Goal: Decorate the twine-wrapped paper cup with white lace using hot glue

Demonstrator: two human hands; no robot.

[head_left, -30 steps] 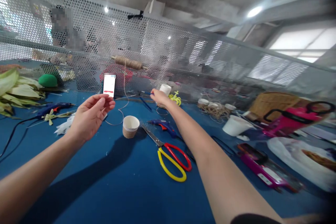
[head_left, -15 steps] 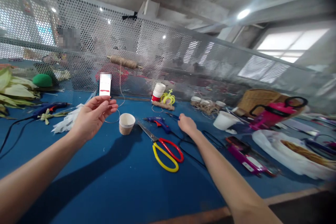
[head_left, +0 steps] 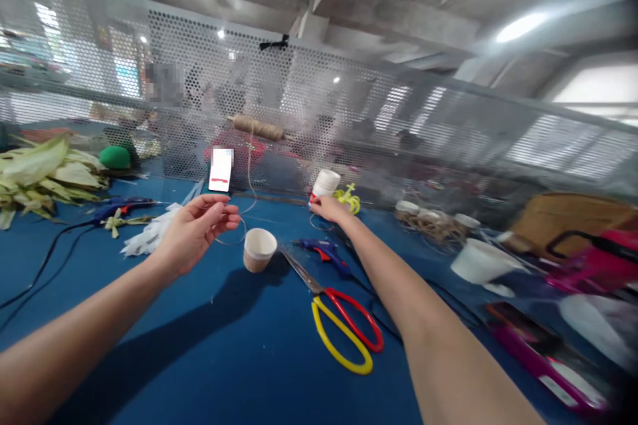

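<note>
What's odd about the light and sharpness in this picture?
In the head view, a ceiling light glares at upper right and the phone screen is mostly washed out white; in the head view, a dark shadow runs from near the small cup toward lower left; in the head view, the pink object at right looks blurred.

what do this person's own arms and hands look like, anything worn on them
The left forearm and right forearm are bare, with no sleeve in view. The left hand and right hand wear no gloves, and no watch or bracelet shows at either wrist. I see no rings, but the right hand's fingers are too small to be sure.
</note>
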